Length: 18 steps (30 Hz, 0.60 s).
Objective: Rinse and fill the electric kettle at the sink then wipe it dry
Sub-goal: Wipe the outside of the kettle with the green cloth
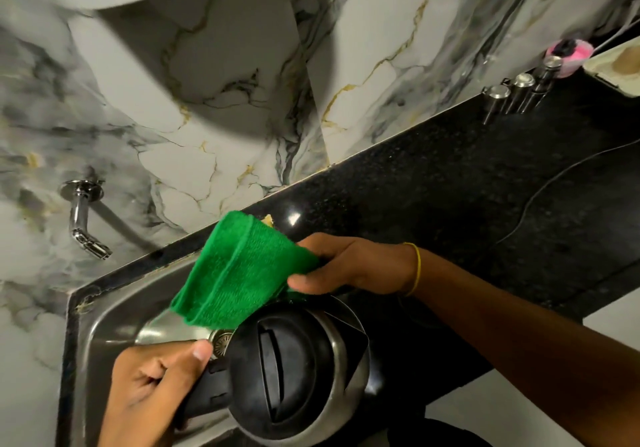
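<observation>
Left hand (152, 387) fingers grasp the kettle (298, 370) handle; right hand (349, 266) fingers pinch the green cloth (235, 273): press it flat below them, wiping downward.

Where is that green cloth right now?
In the head view the green cloth sits mid-frame, pinched in the right hand, just above the kettle over the sink.

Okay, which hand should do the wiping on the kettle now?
The right hand: it already holds the green cloth just above the kettle, while the left hand grips the handle over the sink.
</observation>
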{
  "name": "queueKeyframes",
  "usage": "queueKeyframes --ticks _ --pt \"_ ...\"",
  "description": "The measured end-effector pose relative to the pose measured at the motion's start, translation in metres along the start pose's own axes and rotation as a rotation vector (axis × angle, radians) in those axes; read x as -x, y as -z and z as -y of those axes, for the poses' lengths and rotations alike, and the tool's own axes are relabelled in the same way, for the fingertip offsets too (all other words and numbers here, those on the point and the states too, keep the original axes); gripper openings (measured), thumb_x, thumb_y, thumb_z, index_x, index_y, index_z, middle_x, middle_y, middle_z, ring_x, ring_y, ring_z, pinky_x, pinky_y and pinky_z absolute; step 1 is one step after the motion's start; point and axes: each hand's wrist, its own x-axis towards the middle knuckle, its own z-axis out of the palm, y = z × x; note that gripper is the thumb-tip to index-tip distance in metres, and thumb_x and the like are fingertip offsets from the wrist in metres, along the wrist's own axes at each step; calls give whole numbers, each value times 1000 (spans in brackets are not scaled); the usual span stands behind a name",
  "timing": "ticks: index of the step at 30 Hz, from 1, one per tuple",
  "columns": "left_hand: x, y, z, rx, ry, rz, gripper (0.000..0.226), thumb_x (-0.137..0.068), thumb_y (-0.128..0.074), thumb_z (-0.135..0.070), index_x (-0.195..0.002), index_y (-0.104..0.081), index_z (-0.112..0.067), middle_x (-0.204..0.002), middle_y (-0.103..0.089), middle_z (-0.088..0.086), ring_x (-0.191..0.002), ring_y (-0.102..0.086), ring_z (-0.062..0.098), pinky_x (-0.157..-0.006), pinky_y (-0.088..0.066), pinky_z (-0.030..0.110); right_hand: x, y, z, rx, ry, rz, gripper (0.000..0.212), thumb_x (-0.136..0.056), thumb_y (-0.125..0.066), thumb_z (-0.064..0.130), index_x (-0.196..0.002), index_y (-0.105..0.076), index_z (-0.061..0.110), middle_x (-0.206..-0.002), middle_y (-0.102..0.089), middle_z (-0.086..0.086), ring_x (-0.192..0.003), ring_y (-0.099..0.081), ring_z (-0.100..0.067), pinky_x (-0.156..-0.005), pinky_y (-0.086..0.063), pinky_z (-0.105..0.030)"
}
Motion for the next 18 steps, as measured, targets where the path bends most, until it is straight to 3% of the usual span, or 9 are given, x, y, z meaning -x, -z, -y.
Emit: queueKeyframes --ticks 2,4,6,9,12,14,16,17,18 --pt "2 -4 3 66 16 -48 56 -81 -73 -10 -40 -36 1 -39 -23 21 -37 -19 28 -42 -13 36 7 4 -3 -21 34 -41 55 -89 -56 3 -83 -83 50 -84 -77 31 -85 -70 19 -78 -52 -3" --pt "1 -9 5 89 -5 -72 53 -83 -65 -14 -41 -39 2 -35 -26 14 -35 -21 18 -41 -12 33 14 9 -8 -8 86 -104 44 -85 -57 3 -81 -86 36 -81 -78 28 -83 -69 17 -78 -52 -4" --pt "-1 -13 6 107 -9 -102 52 -84 -60 -19 -38 -40 -4 -34 -30 1 -35 -24 11 -40 -13 28 21 17 -18 -15 125 -194 26 -80 -61 4 -79 -80 20 -78 -77 23 -80 -69 13 -78 -53 -8" --pt "-5 -16 5 148 29 -116 55 -84 -60 -25 -34 -40 -17 -34 -30 -6 -34 -24 9 -41 -14 20 33 26 -32 -40 198 -344 21 -77 -61 5 -77 -78 19 -78 -76 21 -80 -69 12 -79 -53 -9" --pt "-9 -19 3 204 81 -136 53 -77 -62 -40 -33 -41 -19 -34 -29 -6 -34 -24 11 -41 -12 27 48 32 -44 -38 259 -439 20 -78 -63 8 -79 -81 18 -81 -78 21 -84 -69 13 -82 -53 -12" --pt "-12 -23 5 272 117 -178 53 -75 -64 -41 -35 -43 -12 -34 -32 -4 -33 -26 12 -42 -9 34 55 33 -52 -47 284 -467 11 -71 -85 25 -82 -86 23 -83 -79 19 -86 -70 10 -85 -53 -16" --pt "-14 -26 6 280 98 -201 50 -78 -64 -30 -45 -45 2 -34 -39 -6 -31 -33 10 -41 -9 42 63 36 -62 -111 268 -517 46 -55 -99 44 -85 -82 14 -85 -80 10 -85 -73 0 -83 -56 -21" --pt "-15 -27 6 241 48 -203 43 -81 -62 -23 -51 -48 5 -35 -45 -7 -31 -37 5 -40 -13 42 65 38 -71 -134 269 -552 39 -60 -97 36 -87 -82 11 -87 -81 6 -85 -75 -5 -82 -57 -25" --pt "-15 -30 5 230 16 -217 40 -82 -61 -20 -50 -50 3 -35 -47 -9 -31 -38 2 -40 -16 38 69 37 -74 -158 279 -573 19 -73 -86 23 -88 -84 11 -89 -81 2 -87 -76 -9 -82 -58 -27"
